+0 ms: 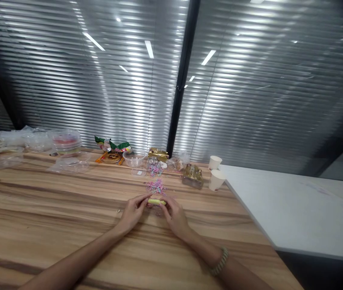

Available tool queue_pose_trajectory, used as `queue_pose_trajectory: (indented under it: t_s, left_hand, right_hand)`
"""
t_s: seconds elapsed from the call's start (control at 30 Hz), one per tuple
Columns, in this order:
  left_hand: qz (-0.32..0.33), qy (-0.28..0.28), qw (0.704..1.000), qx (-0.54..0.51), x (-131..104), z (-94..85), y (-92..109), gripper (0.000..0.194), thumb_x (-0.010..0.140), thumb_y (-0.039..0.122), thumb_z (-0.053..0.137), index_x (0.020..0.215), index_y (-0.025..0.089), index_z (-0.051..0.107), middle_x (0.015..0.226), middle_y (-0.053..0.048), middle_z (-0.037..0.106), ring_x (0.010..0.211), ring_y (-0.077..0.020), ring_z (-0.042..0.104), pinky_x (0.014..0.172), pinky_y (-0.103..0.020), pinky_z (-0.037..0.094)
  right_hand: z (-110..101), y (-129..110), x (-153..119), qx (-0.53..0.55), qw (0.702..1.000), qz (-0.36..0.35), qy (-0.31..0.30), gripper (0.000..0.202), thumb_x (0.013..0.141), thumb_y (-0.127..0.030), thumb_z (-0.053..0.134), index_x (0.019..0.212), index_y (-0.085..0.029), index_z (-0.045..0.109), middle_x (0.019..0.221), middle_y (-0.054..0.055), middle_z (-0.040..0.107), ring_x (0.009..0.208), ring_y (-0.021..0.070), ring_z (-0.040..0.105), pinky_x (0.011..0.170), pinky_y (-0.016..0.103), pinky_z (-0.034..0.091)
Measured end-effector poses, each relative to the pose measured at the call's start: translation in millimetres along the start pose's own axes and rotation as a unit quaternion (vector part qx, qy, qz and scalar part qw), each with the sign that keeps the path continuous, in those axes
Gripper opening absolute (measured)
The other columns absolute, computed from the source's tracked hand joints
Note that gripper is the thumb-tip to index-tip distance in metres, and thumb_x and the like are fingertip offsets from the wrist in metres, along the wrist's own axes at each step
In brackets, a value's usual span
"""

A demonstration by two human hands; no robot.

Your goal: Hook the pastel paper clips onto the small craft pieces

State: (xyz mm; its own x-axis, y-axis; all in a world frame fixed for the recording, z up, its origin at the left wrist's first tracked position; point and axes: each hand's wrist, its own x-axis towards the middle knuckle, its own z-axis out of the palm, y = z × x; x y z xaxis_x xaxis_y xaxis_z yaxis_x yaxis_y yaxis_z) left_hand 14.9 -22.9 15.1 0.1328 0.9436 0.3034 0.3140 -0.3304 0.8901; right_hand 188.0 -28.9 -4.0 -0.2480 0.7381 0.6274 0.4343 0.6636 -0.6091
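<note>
Both of my hands rest on a wooden table (53, 209) and pinch a small yellow-green strip (156, 201) between them. My left hand (133, 213) grips its left end, my right hand (175, 216) its right end. A green beaded bracelet (220, 262) sits on my right wrist. Just beyond the strip lies a loose pile of small pastel rubber bands (156, 187). Farther back, a clear container (154, 166) holds more of the coloured bands.
Along the table's back edge stand clear plastic tubs (67, 141), a clear bowl (133, 160), snack packets (112, 147), a gold wrapper (158, 153) and two paper cups (215, 173). A white table (295, 209) adjoins on the right. Closed blinds fill the background.
</note>
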Motion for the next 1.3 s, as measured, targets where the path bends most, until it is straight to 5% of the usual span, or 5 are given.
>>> queue_pose_trajectory:
  t_s: [0.73, 0.97, 1.3]
  left_hand:
    - [-0.071, -0.026, 0.99, -0.118, 1.2, 1.4, -0.8, 0.044, 0.072, 0.037, 0.055, 0.107, 0.011, 0.058, 0.096, -0.008, 0.065, 0.082, -0.021, 0.061, 0.076, -0.032, 0.048]
    - [-0.048, -0.036, 0.991, -0.122, 2.0, 0.7, -2.4, 0.028, 0.068, 0.036, 0.062, 0.084, 0.012, 0.064, 0.082, -0.008, 0.067, 0.075, -0.0199, 0.061, 0.071, -0.028, 0.048]
    - [-0.05, -0.036, 0.986, -0.156, 2.6, 2.3, -1.9, 0.026, 0.061, 0.031, 0.069, 0.078, 0.013, 0.062, 0.08, -0.006, 0.065, 0.078, -0.0193, 0.059, 0.073, -0.028, 0.047]
  right_hand:
    - [0.1, 2.9, 0.7, 0.017, 0.999, 0.042, 0.019, 0.017, 0.087, -0.023, 0.044, 0.097, -0.017, 0.056, 0.087, 0.004, 0.059, 0.075, 0.0155, 0.054, 0.069, 0.025, 0.042]
    - [-0.8, 2.7, 2.2, 0.043, 0.996, 0.068, 0.025, 0.019, 0.086, -0.026, 0.044, 0.095, -0.016, 0.057, 0.083, 0.004, 0.06, 0.071, 0.0148, 0.053, 0.065, 0.023, 0.042]
    - [-0.5, 5.4, 3.5, 0.074, 0.992, 0.1, 0.007, 0.021, 0.086, -0.031, 0.045, 0.09, -0.015, 0.059, 0.073, 0.004, 0.06, 0.063, 0.0149, 0.054, 0.059, 0.023, 0.042]
